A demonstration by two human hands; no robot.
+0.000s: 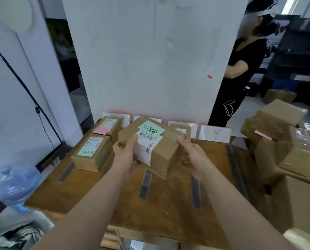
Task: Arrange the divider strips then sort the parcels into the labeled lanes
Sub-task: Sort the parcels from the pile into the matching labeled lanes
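Both hands, left hand [125, 150] and right hand [192, 154], fingers apparently wrapped round its sides, hold a green-noted parcel [150, 141] above the table [168, 204].

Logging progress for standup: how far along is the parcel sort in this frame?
Done: dark divider strips lie on the table, and two parcels sit in the far-left lane. In hand: left hand and right hand hold a parcel with a green note over the middle lanes. Left: the stack of parcels at right; the far-right lane looks bare.
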